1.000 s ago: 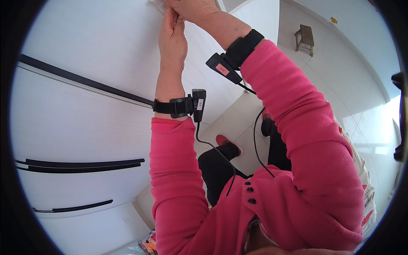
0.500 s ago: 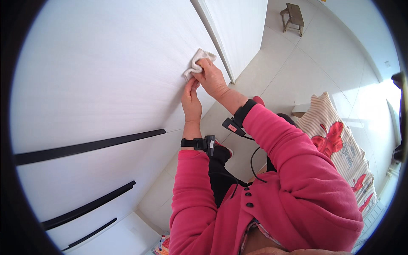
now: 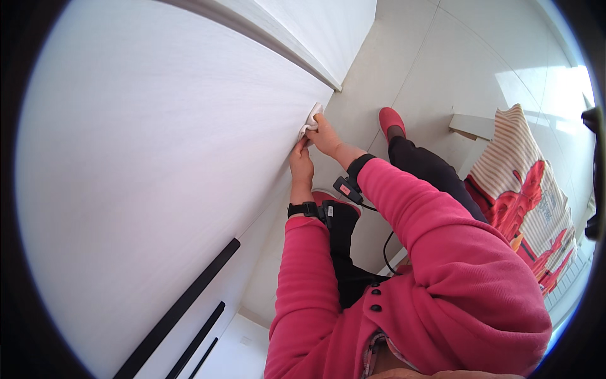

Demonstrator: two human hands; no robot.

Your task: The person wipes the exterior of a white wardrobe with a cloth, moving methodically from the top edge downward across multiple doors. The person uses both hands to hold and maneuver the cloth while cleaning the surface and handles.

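Observation:
A small whitish cloth (image 3: 311,120) lies bunched against the edge side of a large white cabinet panel (image 3: 177,139). My right hand (image 3: 326,136) is closed on the cloth, its fingers pressing it to the panel. Just below, my left hand (image 3: 302,165) points upward with its fingertips pinched at the cloth's lower end, close to my right fingers. The panel partly hides the left fingertips. Both wrists wear black straps with small boxes.
Long black handles (image 3: 183,309) run along the white fronts at lower left. A grey-edged gap (image 3: 278,47) separates the panel from another white panel. Pale floor tiles (image 3: 423,69) lie beyond. To the right, a striped cloth with red patterns (image 3: 514,189) covers a seat. My red shoes (image 3: 392,120) are on the floor.
Both hands and the cloth have moved lower on the panel, toward its floor-side edge. My view has shifted; the wooden stool is out of sight and more of my legs shows.

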